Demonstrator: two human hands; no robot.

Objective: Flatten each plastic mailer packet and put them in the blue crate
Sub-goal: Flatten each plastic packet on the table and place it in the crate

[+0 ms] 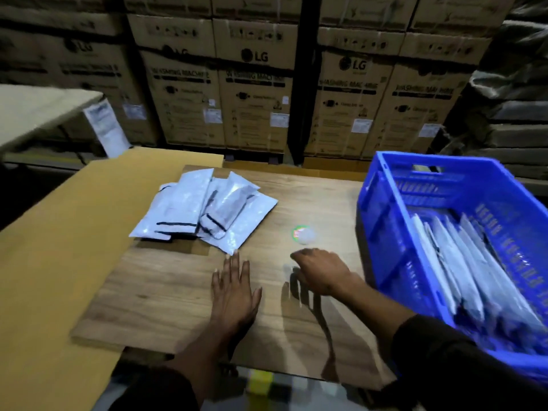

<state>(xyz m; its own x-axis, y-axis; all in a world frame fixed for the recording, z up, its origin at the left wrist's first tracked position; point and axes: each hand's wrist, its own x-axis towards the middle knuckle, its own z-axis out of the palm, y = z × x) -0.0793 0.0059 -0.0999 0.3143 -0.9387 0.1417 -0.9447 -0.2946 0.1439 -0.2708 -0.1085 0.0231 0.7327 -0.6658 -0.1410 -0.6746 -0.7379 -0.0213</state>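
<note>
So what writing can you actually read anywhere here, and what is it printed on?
"LG": logo on the stacked cardboard boxes behind the table.
"WASHING MACHINE": heading on those same boxes, blurred but legible.
White stickers on the boxes: too small to read.
Hanging white sheet at left: blurred, unreadable.
Mailer packets and blue crate: no readable text.

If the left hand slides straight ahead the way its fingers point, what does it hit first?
The left hand lies flat on the wooden board, fingers pointing away from the person. Straight on, it would first meet the near corner of the pile of plastic mailer packets, which looks just beyond the fingertips.
</note>
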